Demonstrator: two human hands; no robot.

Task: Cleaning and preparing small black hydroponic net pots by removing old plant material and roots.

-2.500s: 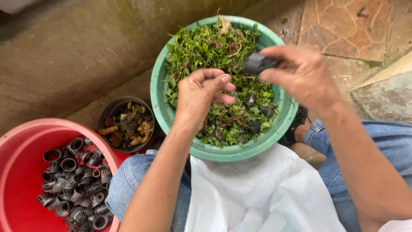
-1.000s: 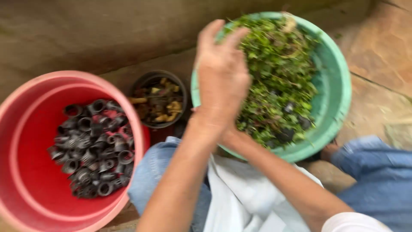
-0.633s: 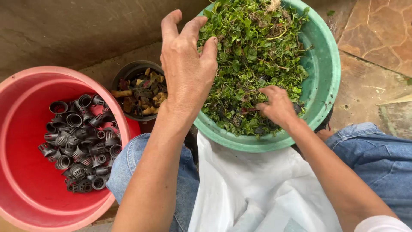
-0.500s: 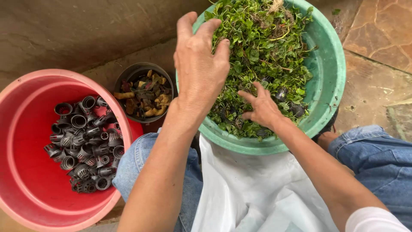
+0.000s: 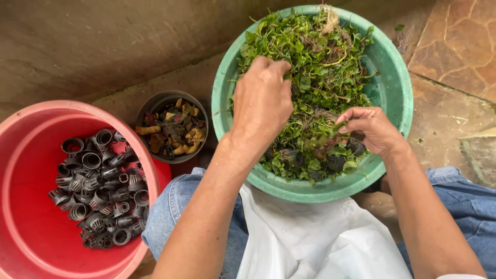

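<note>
The red tub [image 5: 31,217] is sitting at the left, holding black net pots [image 5: 98,186]. The green basin [image 5: 398,77], resting on the lap, is holding the tangled greens [image 5: 315,67]. The left hand [image 5: 261,103], raised half a second ago, is now pressing down into the greens, fingers curled, grip probably closing. The right hand [image 5: 372,129] is pinching stems near the basin's front rim. A small dark pot [image 5: 173,126] is holding scraps.

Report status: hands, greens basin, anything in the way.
Left hand and right hand both down in the greens, fingers curled; grip contents hidden. Green basin on lap, black net cups mixed in. Red tub and small pot stand apart.
</note>
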